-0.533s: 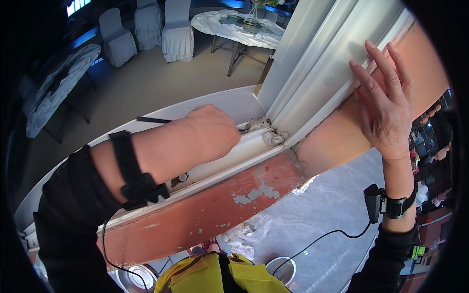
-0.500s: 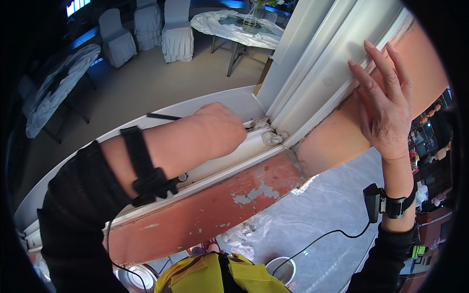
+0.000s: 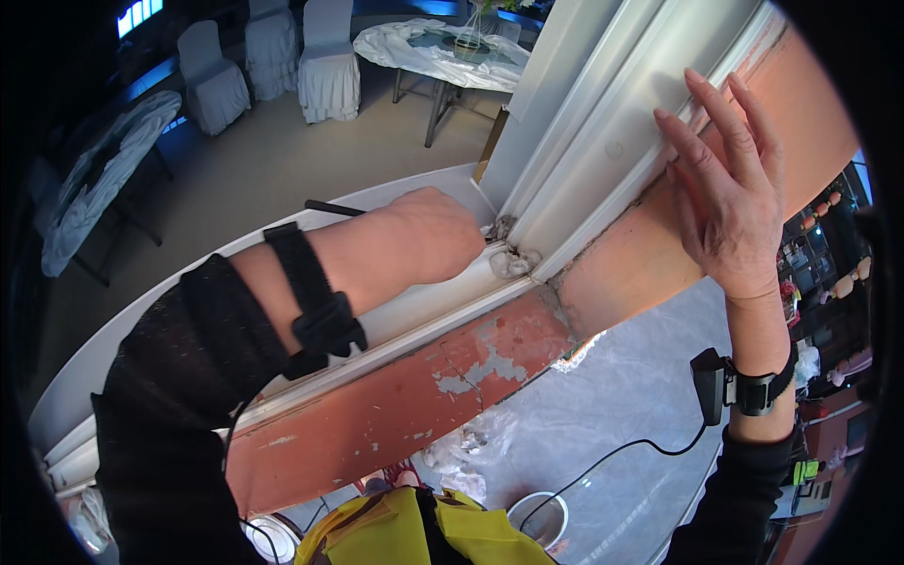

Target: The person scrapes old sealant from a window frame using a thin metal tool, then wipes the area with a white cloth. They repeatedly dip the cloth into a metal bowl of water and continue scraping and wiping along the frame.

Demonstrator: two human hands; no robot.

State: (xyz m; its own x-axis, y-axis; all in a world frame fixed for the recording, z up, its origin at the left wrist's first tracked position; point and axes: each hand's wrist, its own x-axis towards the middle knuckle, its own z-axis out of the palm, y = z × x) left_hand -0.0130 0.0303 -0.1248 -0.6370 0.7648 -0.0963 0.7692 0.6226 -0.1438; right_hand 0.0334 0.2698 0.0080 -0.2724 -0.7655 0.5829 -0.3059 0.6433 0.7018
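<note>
My left hand (image 3: pixel 435 235) is closed around a thin dark-handled tool (image 3: pixel 331 207) whose handle sticks out to the left; its tip is hidden in the corner of the white window frame (image 3: pixel 584 132). Grey lumps of putty (image 3: pixel 513 261) sit in that corner where the lower track meets the upright. My right hand (image 3: pixel 730 198) lies flat with fingers spread against the upright frame and the orange-red wall (image 3: pixel 621 273) beside it. Both wrists carry black straps; a small black device (image 3: pixel 708 384) with a cable hangs from the right one.
The orange-red sill (image 3: pixel 395 405) below the track has peeling paint. Clear plastic sheeting (image 3: pixel 603 424) covers the floor, with a white bucket (image 3: pixel 539 518) on it. Beyond the window stand cloth-covered chairs (image 3: pixel 325 56) and draped tables (image 3: pixel 443 52).
My left hand has slid a little further right along the track into the corner. My right hand has stayed flat on the frame.
</note>
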